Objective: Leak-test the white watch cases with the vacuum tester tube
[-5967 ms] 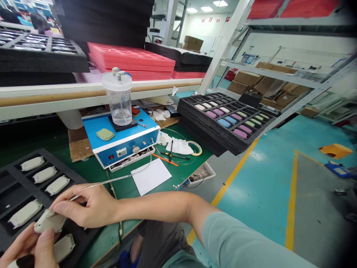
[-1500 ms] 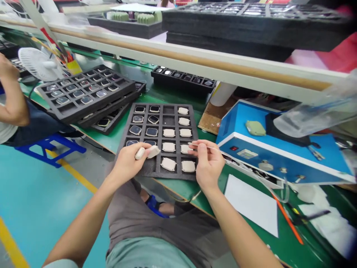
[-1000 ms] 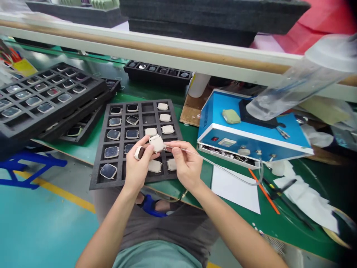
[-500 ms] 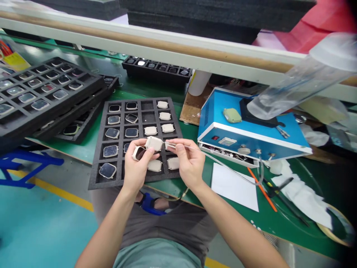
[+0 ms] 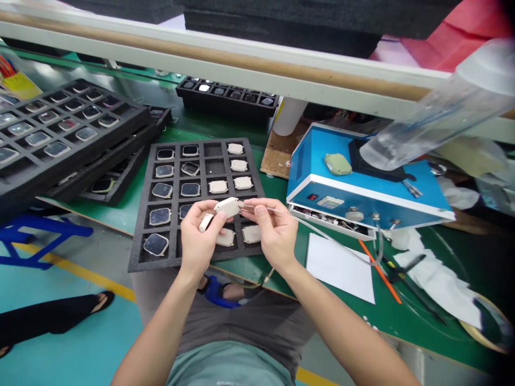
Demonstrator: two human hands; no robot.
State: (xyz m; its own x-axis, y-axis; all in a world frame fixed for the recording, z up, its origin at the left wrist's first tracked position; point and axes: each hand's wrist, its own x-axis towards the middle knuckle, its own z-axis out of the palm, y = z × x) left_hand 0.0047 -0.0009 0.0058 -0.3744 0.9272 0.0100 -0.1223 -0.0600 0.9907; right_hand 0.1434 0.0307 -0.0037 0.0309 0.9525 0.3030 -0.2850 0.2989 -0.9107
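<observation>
My left hand (image 5: 196,241) is closed, pinching a cream watch case (image 5: 227,206) between thumb and fingers. A second watch (image 5: 206,222) with a pale case is tucked in the same hand, near the palm. My right hand (image 5: 277,238) grips a thin pen-like tool, its tip against or just beside the right end of the cream case. From the tool a clear tube (image 5: 317,231) runs toward the blue machine. Below both hands lies a black foam tray (image 5: 174,201); dark-screened watches fill its left columns, cream cases its right ones.
The blue control box (image 5: 341,195) stands at right, carrying a green watch case (image 5: 338,164) and a clear cylinder (image 5: 426,115). White paper (image 5: 340,268) and an orange stick (image 5: 380,272) lie before it. Stacked trays (image 5: 132,123) are at left; a shelf edge (image 5: 241,64) crosses above. Someone's leg (image 5: 52,316) shows lower left.
The cream case and both hands have shifted slightly right. The second watch has turned in my left hand, hiding its dark screen. Another person's leg has appeared at lower left.
</observation>
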